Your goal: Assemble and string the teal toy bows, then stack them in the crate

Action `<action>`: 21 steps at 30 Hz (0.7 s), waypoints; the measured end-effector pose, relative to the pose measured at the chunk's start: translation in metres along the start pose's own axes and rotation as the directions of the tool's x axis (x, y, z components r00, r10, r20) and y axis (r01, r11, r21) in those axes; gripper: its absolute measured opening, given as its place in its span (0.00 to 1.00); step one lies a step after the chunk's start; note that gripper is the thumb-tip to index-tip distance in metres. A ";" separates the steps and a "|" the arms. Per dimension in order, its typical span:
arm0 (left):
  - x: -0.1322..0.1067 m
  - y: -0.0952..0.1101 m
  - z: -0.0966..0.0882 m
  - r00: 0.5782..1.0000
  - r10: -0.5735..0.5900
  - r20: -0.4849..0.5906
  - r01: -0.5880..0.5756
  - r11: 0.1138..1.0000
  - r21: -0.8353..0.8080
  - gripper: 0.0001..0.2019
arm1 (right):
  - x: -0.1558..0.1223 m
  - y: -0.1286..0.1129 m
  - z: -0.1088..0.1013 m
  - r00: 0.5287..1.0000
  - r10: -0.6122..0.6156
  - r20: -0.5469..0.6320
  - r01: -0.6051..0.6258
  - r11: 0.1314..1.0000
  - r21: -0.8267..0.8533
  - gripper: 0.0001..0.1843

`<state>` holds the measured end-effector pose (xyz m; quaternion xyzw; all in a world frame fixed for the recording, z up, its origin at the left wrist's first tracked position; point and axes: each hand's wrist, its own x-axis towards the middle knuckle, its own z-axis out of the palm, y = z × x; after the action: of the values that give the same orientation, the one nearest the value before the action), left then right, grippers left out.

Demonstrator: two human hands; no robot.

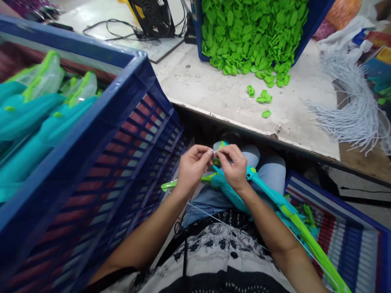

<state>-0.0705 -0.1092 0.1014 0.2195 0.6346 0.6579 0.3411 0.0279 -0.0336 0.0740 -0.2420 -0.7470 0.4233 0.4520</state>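
Above my lap, my left hand (194,163) pinches a thin white string (213,151) between thumb and index finger. Close beside it, my right hand (234,166) pinches the same bit of string, the fingertips of both hands nearly touching. Beneath my hands a teal and lime-green toy bow (233,198) lies across my legs. One long green arm of it reaches to the lower right, past my right forearm. A white line runs slack below my wrists. Whether the string at my fingertips is knotted or looped is too small to tell.
A tall blue crate (120,87) on my left holds teal and green toy parts (45,108). On the white table (207,95) stand a blue bin (313,20) spilling small green pieces (256,36), a black fan (152,18) and a bundle of white strings (354,110). Another crate (332,195) is low right.
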 end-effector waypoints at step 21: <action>0.007 0.005 0.017 0.982 -0.189 -0.016 0.187 0.978 -0.094 0.10 | 0.004 -0.004 -0.015 0.975 -0.169 0.143 0.204 0.936 -0.288 0.12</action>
<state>-0.0639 -0.0923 0.1073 0.1344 0.6257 0.6539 0.4036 0.0393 -0.0267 0.0822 -0.2108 -0.8472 0.2731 0.4041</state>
